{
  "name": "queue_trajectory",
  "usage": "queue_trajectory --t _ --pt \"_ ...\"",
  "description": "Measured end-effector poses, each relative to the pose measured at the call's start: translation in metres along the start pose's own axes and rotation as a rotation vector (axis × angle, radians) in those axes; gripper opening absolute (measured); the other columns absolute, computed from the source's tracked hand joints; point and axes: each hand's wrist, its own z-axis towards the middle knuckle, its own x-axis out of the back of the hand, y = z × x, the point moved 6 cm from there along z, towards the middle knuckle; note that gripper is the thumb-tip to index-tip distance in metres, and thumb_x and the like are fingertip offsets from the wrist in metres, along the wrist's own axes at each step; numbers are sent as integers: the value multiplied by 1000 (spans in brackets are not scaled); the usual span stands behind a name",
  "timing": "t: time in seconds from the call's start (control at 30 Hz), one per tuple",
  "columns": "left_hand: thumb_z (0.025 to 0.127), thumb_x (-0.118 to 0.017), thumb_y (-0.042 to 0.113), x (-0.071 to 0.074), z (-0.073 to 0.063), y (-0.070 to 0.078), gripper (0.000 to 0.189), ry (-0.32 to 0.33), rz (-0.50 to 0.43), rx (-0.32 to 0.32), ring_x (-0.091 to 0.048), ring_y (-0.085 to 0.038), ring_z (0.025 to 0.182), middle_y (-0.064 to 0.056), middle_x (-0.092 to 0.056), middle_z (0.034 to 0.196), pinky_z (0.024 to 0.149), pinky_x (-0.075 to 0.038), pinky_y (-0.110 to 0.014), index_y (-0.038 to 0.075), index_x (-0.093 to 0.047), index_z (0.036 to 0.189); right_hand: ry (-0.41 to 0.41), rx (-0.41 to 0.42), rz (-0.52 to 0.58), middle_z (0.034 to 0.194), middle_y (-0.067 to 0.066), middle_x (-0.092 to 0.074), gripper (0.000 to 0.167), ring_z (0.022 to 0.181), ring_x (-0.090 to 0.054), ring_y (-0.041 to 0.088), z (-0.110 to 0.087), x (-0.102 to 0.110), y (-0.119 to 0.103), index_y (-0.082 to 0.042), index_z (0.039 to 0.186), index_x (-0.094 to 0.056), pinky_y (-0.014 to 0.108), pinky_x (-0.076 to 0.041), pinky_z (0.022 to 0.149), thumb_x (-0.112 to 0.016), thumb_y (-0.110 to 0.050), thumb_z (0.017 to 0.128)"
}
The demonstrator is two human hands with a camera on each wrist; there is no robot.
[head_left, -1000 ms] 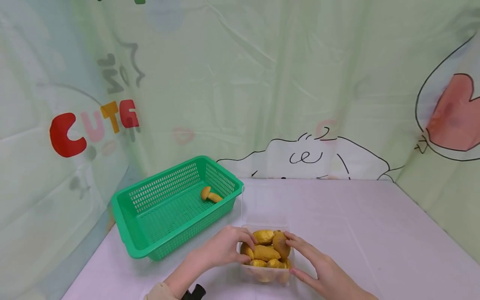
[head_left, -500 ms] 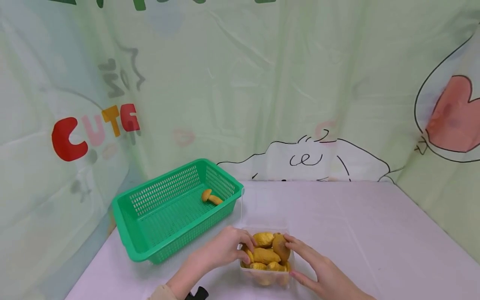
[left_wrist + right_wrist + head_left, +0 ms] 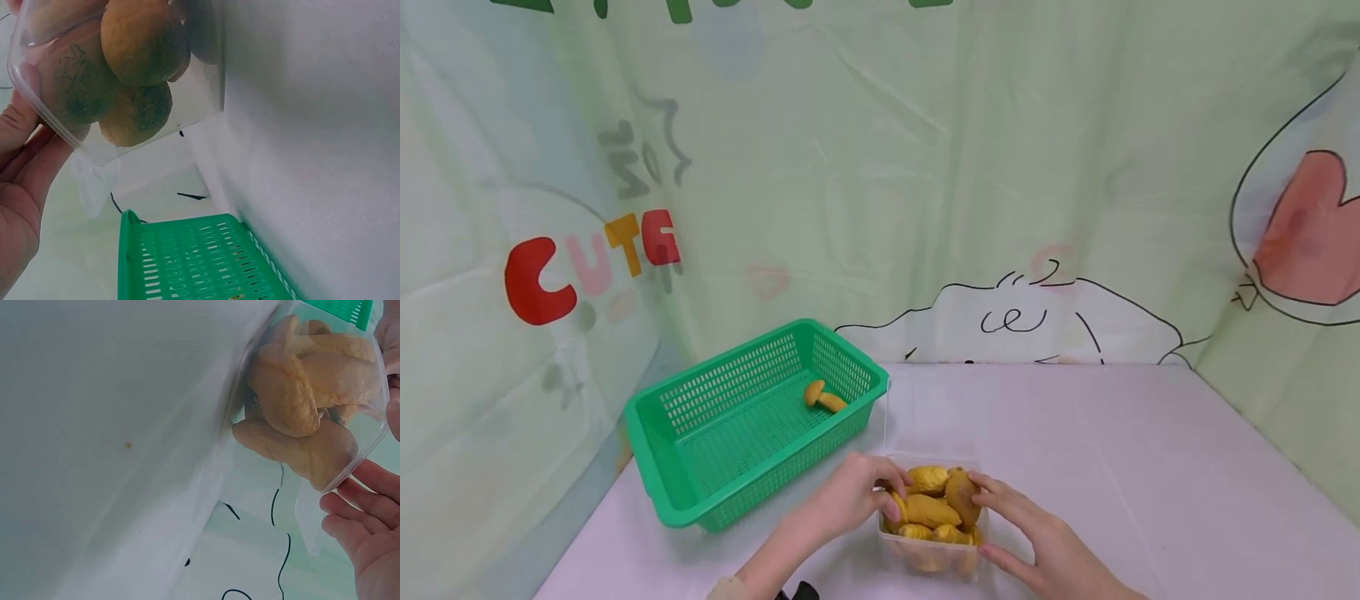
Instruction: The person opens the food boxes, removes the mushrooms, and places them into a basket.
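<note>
A clear plastic box (image 3: 929, 550) full of brown-yellow mushrooms (image 3: 932, 510) stands on the table in the head view. My left hand (image 3: 854, 493) reaches over its left side, thumb and fingers pinching a mushroom (image 3: 897, 505) at the left rim. At the right side is my right hand (image 3: 1037, 533), its fingers loosely extended; the fingertips touch the rightmost mushroom (image 3: 962, 497) and the thumb lies by the box's near right corner. Through the wall in the left wrist view, rounded mushroom caps (image 3: 140, 44) show. The right wrist view shows mushroom stems and caps (image 3: 284, 390) packed together.
A green plastic basket (image 3: 700, 505) stands to the left of the box, with one mushroom (image 3: 824, 397) lying at its right end. Behind the box rises its clear lid (image 3: 90, 187). The pale table (image 3: 1112, 467) runs back to a printed curtain (image 3: 880, 167).
The head view has tilted up slightly. My left thumb has risen a little at the left mushroom. My right hand stays at the box's right side.
</note>
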Motion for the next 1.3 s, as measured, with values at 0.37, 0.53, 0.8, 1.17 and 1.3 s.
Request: queue_trajectory --t 0.37,0.53,0.8,1.17,1.3 --pt "72 -72 -2 -1 -2 -5 10 69 -117 58 -62 -4 74 -11 -68 93 61 -51 -14 4 -64 69 32 44 52 135 6 -48 45 120 -45 8 -3 -2 -1 -13 117 -60 12 -40 90 -77 -17 76" --pt "72 -71 -4 -4 -4 -8 10 88 -148 67 -61 -2 69 -11 -68 91 58 -52 -15 3 -64 69 38 22 59 134 5 -49 45 118 -47 8 -7 -5 -2 -14 119 -60 14 -44 87 -76 -19 77" --pt "71 -73 2 -4 -3 -13 7 134 -136 110 -60 -1 70 -6 -69 85 58 -51 -16 3 -67 68 34 -1 51 132 5 -51 43 116 -50 10 -9 -6 -2 -14 117 -62 23 -50 83 -76 -22 77" --pt "69 -75 3 5 1 -11 6 160 -152 136 -61 -2 67 -5 -70 82 56 -50 -17 4 -69 69 14 41 62 135 6 -48 43 119 -47 11 -2 -1 0 -12 119 -61 16 -43 89 -74 -19 78" --pt "69 -76 3 8 2 -11 6 159 -148 161 -61 -1 65 -2 -70 78 54 -49 -17 3 -70 70 -3 54 75 136 6 -47 43 121 -45 11 0 -1 1 -12 120 -60 18 -44 89 -73 -19 80"
